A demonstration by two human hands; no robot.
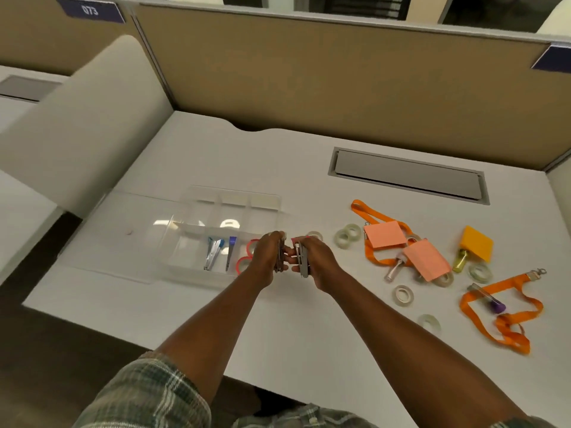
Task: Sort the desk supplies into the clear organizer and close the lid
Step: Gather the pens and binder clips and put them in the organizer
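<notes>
Hands met at the desk centre: left hand and right hand each gripped a small metal stapler, probably to drop both into the clear plastic organizer at nine o'clock, its lid open.

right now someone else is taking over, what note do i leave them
Left hand: closed on a small metal stapler-like tool.
Right hand: closed on a second metal tool, just right of the clear organizer.
Done: three metal tools in the front compartment, two pink tape rings in the one beside it. Lid is open flat to the left.
Left: both held tools, clear tape rolls, sticky note pads, orange lanyards, small tubes on the desk; then close the lid.
</notes>
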